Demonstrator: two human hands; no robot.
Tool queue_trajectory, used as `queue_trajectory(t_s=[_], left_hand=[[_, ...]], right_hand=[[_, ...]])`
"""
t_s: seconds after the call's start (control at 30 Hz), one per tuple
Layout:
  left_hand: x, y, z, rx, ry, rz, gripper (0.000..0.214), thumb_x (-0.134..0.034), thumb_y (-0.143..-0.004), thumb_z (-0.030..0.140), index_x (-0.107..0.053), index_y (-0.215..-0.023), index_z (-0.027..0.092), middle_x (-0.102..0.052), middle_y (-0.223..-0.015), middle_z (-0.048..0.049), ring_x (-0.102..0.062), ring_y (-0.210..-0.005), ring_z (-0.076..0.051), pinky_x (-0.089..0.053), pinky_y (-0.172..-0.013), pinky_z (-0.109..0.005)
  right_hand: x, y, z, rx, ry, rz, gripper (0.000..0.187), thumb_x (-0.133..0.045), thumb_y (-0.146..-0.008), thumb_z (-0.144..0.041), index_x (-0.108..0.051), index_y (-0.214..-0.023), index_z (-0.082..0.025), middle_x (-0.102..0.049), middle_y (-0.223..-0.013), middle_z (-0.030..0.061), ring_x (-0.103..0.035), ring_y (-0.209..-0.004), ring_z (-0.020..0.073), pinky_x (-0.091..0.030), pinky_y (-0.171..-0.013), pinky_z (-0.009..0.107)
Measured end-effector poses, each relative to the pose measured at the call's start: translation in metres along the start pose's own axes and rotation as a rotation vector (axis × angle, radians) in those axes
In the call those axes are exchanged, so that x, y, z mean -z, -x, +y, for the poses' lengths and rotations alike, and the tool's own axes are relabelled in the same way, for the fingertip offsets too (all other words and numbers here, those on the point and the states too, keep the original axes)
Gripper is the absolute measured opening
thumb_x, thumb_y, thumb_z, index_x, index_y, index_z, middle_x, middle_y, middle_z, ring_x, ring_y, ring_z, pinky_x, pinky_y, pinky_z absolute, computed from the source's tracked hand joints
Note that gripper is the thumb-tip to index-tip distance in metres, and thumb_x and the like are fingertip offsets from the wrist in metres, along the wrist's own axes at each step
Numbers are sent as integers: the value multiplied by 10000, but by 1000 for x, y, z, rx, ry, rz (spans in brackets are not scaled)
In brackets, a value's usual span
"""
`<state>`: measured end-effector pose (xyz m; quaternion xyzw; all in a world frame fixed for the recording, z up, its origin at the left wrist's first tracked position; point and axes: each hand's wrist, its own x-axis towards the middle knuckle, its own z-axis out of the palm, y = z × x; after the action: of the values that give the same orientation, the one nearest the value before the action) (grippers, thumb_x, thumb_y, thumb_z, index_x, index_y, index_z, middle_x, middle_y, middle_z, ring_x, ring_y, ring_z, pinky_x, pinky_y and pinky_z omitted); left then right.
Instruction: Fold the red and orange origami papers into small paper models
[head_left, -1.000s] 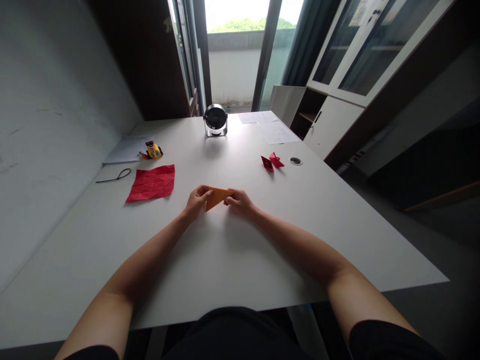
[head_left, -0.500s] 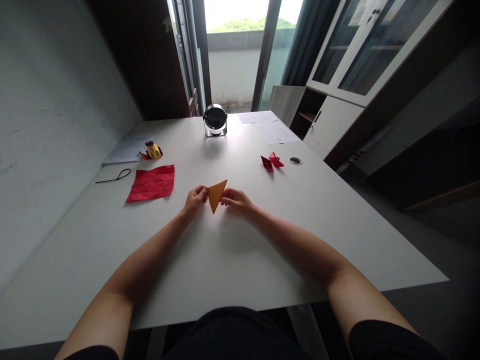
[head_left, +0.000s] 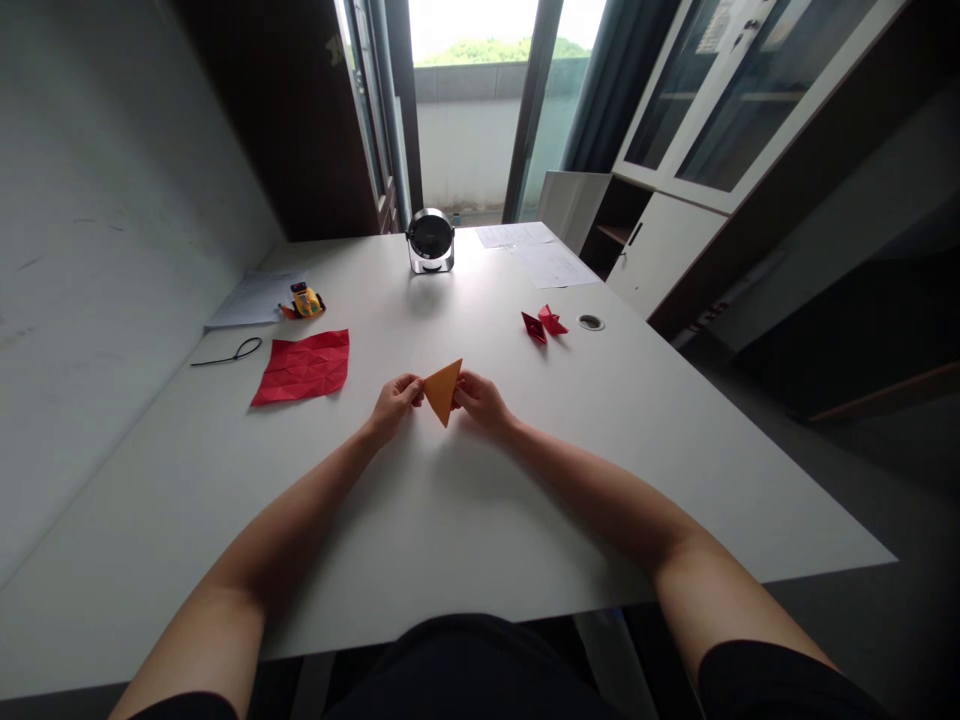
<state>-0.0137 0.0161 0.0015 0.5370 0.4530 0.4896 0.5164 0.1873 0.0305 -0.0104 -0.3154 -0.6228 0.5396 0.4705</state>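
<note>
Between my two hands is a folded orange paper [head_left: 444,390], shaped like a triangle with one point down. My left hand [head_left: 398,405] pinches its left corner between thumb and fingers. At the right edge, my right hand [head_left: 484,402] is closed on the paper, with some fingertips hidden behind it. Both hands are just over the white table [head_left: 465,520]. To the left lies a creased red paper sheet [head_left: 302,367], apart from my hands. Two small folded red paper pieces, one dark-sided [head_left: 534,327] and one boat-like [head_left: 553,320], sit to the right.
A yellow toy-like object [head_left: 305,300] rests near white papers [head_left: 251,299] at the left. Close by is a looped black cable tie [head_left: 238,351]. A round black device on a stand [head_left: 430,240] is at the back. A cable hole [head_left: 591,322] and more papers [head_left: 551,264] are at right.
The orange paper has shifted slightly right and turned, showing a wider face. My left hand has moved a little right with it, and my right fingers have drawn in closer on its edge.
</note>
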Motion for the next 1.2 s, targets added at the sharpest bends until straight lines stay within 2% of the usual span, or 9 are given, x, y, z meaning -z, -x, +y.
queue_trajectory(t_s=[0.17,0.37,0.47,0.6,0.77,0.87,0.97,1.07,1.2], left_hand=[[-6,3,1,-74,-119,76,294,-694,-805,393,-598,-986,181,-595,-816,-8,-538,-658,-118,-430,-626,-249],[-9,14,15,-275,-520,217,141,-633,-857,305,-607,-952,205,-575,-822,-13,-519,-692,-138,-406,-656,-260],[-12,19,20,-408,-720,186,71,-571,-895,270,-600,-911,207,-542,-783,-6,-494,-678,-142,-395,-658,-268],[-17,21,18,-480,-802,129,80,-538,-912,265,-593,-905,208,-569,-785,-7,-527,-689,-144,-429,-676,-274],[-20,23,21,-315,-711,9,267,-632,-880,445,-572,-1011,220,-673,-903,-25,-639,-722,-161,-485,-669,-280],[-21,24,24,-191,-678,-8,320,-610,-889,516,-543,-1017,231,-715,-915,-27,-684,-732,-189,-485,-668,-289],[-21,23,24,-154,-706,17,280,-597,-902,480,-524,-1016,235,-723,-864,-25,-694,-740,-208,-461,-654,-282],[-21,22,22,-142,-779,50,235,-591,-903,405,-522,-1054,238,-711,-806,-21,-679,-710,-213,-428,-635,-277],[-19,20,19,-99,-836,98,272,-571,-910,404,-540,-1124,240,-699,-783,-29,-661,-694,-225,-399,-622,-277]], right_hand=[[4,2,-3,17,237,128,189,-566,-844,-327,-622,-982,-212,-641,-649,-39,-604,-556,128,-482,-566,244],[5,6,-11,113,632,253,190,-562,-907,-339,-679,-1004,-226,-648,-640,-32,-558,-545,116,-407,-582,226],[4,8,-12,143,730,261,200,-549,-931,-336,-686,-1032,-231,-671,-673,-21,-577,-566,119,-411,-600,222],[3,9,-13,187,843,276,205,-533,-948,-316,-686,-1056,-233,-670,-670,-28,-589,-568,112,-412,-607,210],[2,12,-14,313,952,209,203,-532,-967,-312,-686,-1057,-215,-688,-687,-15,-592,-581,104,-397,-613,207],[0,14,-13,412,1018,135,205,-511,-992,-314,-683,-1048,-216,-722,-754,3,-609,-626,110,-394,-639,217],[1,15,-13,480,1090,92,203,-501,-1008,-309,-676,-1048,-215,-737,-816,21,-617,-667,122,-393,-678,232],[1,14,-14,534,1150,64,209,-485,-1023,-307,-667,-1026,-205,-711,-776,23,-597,-663,125,-379,-692,244],[1,14,-16,590,1205,17,224,-457,-1040,-300,-653,-1005,-199,-677,-748,20,-573,-659,120,-364,-699,251]])
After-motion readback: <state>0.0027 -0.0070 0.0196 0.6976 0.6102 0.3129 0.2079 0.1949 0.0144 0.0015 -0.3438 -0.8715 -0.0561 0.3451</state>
